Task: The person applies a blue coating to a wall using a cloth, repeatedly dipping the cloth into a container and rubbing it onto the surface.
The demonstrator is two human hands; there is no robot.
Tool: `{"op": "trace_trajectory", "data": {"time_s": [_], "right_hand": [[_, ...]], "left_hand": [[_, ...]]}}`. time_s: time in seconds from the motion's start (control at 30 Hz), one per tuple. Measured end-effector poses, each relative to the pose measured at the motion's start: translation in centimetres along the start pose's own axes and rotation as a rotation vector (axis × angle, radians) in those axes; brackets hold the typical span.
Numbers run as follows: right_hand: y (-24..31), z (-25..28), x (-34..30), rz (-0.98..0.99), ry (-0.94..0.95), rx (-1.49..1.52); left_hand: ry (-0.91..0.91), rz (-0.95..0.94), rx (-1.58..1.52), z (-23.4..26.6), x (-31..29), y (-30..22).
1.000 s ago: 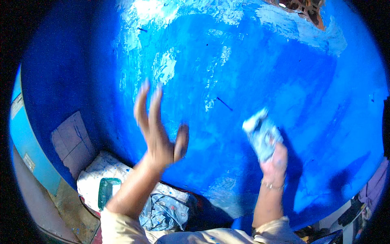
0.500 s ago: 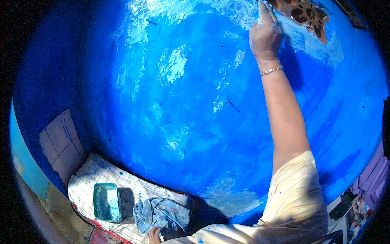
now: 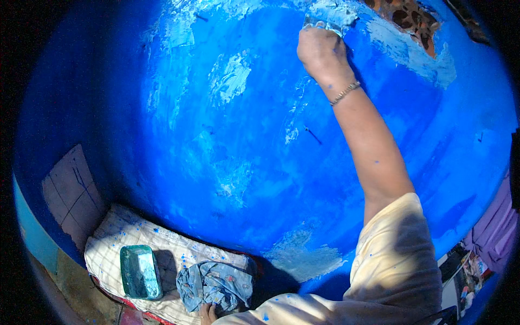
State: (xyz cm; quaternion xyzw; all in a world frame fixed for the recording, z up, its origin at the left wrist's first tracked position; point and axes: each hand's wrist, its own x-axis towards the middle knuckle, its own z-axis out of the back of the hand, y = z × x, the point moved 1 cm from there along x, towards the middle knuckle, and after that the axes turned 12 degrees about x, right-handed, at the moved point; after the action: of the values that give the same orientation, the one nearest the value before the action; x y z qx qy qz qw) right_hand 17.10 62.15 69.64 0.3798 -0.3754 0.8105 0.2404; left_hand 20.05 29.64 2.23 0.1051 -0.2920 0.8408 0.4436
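Blue wall fills nearly the whole view; it carries pale, unevenly coated patches and an unpainted brown area at upper right, just beyond the right hand. Pale dotted cloth lies on the floor well below that hand, against the wall's foot. Crumpled blue rag rests on it, with the left hand touching its lower edge; grip not discernible. Green paint tray sits beside the rag. Right hand, arm raised, is closed around a paint-smeared tool pressed against the wall directly above the knuckles.
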Motion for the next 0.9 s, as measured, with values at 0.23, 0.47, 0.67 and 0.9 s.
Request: {"op": "trace_trajectory", "data": {"time_s": [0.23, 0.47, 0.67, 0.9], "right_hand": [[-5.8, -1.5, -1.1, 0.268, -0.221, 0.008], [-10.6, -1.5, -2.5, 0.41, -0.255, -0.032], [-7.8, 1.3, -2.3, 0.371, -0.195, 0.002], [-2.4, 7.3, -10.2, 0.621, -0.248, -0.083]], "left_hand": [[-0.001, -0.035, 0.007, 0.1, -1.1, -0.1], [0.024, -0.061, 0.005, 0.2, -1.6, -0.6], [0.04, 0.013, 0.022, 1.4, -3.8, -0.6], [0.115, -0.075, -0.103, 4.2, -0.4, -2.6]]}}
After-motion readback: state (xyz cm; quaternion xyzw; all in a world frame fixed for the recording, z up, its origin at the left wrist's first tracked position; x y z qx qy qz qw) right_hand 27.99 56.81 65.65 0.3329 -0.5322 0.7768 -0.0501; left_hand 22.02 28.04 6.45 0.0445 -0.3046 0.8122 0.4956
